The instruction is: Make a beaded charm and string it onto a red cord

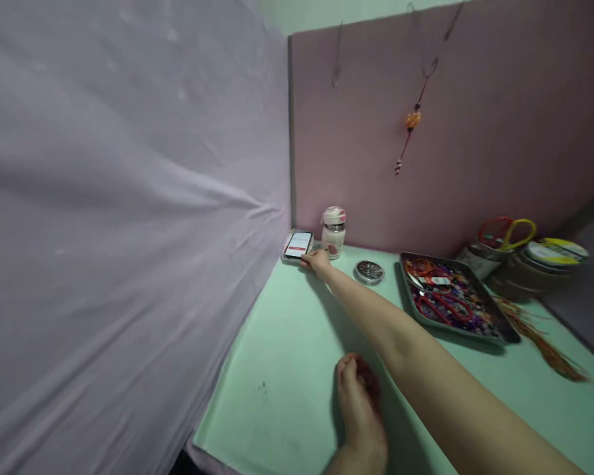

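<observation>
My right hand (319,261) reaches far across the table, its arm passing over my left one. Its fingers pinch the near right corner of a smartphone (298,243) whose lit screen shows white with a red bar. The phone is on top of a flat, clear-edged case or tray (285,258) in the back corner; whether it is lifted cannot be made out. My left hand (354,389) rests nearer, on its side on the table, fingers curled in. What they hold, if anything, is hidden. Just right of the phone stands a white-lidded bottle (333,234).
A round tin (369,272) of small dark pieces lies beyond my forearm. A dark tray (455,330) holds beads and red-handled scissors (445,308). Jars (529,274) and orange cords (544,340) are at right. A lilac curtain (153,231) borders the left; a beaded string (413,120) hangs behind.
</observation>
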The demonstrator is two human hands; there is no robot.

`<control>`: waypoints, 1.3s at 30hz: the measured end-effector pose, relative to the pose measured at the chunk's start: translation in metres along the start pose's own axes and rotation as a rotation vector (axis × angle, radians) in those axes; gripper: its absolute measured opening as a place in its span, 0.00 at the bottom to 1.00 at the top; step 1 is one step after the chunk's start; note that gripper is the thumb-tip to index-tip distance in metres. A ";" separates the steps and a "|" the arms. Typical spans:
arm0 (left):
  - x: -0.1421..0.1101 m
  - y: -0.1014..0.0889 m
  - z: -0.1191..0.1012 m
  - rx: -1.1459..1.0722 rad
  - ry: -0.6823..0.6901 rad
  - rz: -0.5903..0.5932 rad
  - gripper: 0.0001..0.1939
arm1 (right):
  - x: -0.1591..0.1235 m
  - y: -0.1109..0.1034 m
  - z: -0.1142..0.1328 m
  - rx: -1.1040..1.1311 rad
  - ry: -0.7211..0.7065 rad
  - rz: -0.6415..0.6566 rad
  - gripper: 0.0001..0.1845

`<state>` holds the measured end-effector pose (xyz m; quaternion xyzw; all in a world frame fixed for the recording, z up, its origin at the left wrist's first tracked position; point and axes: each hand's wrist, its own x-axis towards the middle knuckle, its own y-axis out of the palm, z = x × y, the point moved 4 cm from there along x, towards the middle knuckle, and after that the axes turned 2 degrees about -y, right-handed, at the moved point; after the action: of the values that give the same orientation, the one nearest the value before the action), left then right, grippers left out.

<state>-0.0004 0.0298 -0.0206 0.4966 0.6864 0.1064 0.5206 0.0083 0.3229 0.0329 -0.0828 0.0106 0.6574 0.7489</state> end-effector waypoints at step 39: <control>0.057 0.075 -0.104 1.767 0.744 0.204 0.27 | -0.280 -0.205 -0.075 -0.472 -0.215 0.213 0.11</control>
<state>-0.0410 0.1494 0.0396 0.7011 0.5931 -0.2536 -0.3038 0.1800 0.0123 0.0167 -0.1831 -0.2135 0.7218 0.6323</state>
